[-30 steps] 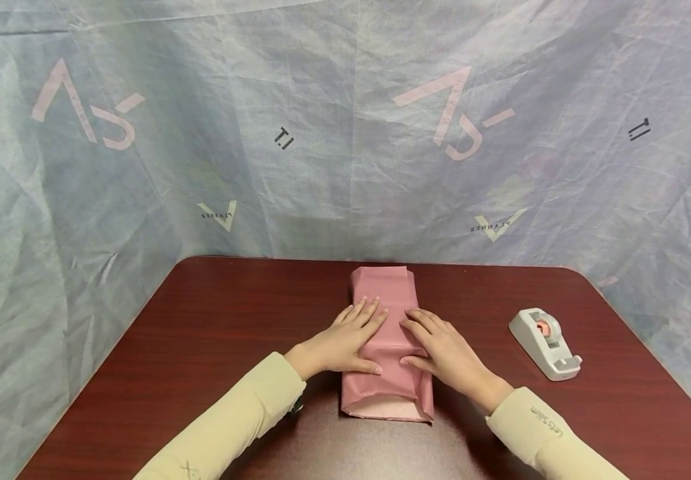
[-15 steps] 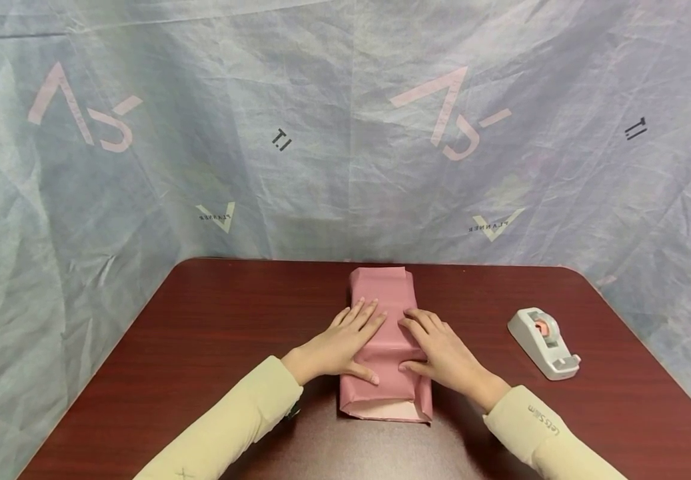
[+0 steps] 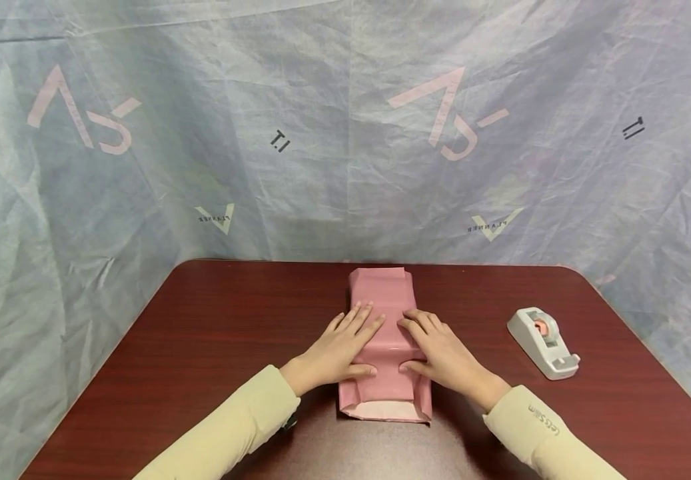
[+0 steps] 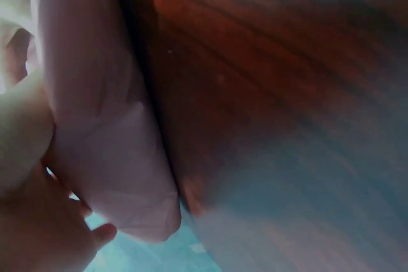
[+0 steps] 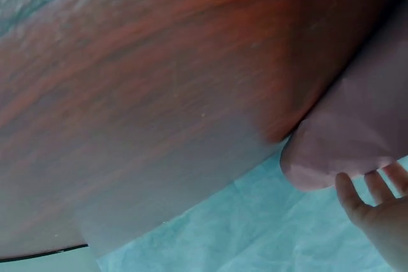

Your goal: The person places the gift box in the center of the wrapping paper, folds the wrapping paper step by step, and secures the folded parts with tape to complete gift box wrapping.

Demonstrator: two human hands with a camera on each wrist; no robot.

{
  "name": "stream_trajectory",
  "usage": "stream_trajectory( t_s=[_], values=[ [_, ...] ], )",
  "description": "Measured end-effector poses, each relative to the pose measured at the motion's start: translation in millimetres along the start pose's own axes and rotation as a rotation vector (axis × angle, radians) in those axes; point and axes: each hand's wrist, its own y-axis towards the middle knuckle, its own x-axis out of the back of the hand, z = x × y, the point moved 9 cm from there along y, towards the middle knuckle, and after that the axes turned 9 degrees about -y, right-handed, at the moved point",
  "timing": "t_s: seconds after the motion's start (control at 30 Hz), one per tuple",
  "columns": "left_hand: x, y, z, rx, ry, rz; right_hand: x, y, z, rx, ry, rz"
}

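1. The left hand (image 3: 336, 350) lies on the parcel (image 3: 388, 343), its fingers straight and somewhat spread, pointing away from the person, the thumb held apart and lying across the top.
2. The right hand (image 3: 446, 350) rests over the right edge of the same parcel, fingers loosely bent on the top, thumb apart and pointing in toward the other thumb. Neither hand pinches anything.
3. The parcel, long and pink, lies flat on the table (image 3: 249, 313), its length running away from the person, its far end near the table's back edge. A crease crosses the top between the hands.
4. At the near end the pink paper stops short and a pale inner layer (image 3: 386, 410) shows. A folded strip lies across the far end.
5. Both wrist views are dim; they show the parcel's long side down on the table, with fingertips against it near its rounded far corner.
6. To the right, well apart from the hands, stands a white tape dispenser (image 3: 543, 347) with an orange-centred roll (image 3: 541, 327).
7. Pale sleeves (image 3: 225, 427) cover both forearms; a grey printed cloth (image 3: 321, 180) hangs behind the table.
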Motion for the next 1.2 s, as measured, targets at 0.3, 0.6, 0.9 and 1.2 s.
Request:
stream_trajectory(
  t_s=[0.3, 0.6, 0.9, 1.2],
  values=[
    [3.7, 2.7, -6.9, 0.058, 0.078, -0.109, 0.6, 1.8, 4.6, -0.013, -0.106, -0.017],
    [1.6, 6.0, -4.5, 0.117, 0.027, -0.087, -2.0, -0.1, 2.9, -0.027, -0.095, -0.027],
    [2.5, 2.7, -0.4, 0.091, -0.118, 0.061, -0.8, -0.7, 2.9, -0.040, 0.007, 0.010],
    [6.8, 1.8, -4.4, 0.069, -0.119, 0.056, -3.7, -1.7, 3.1, -0.049, 0.006, -0.002]
  ],
)
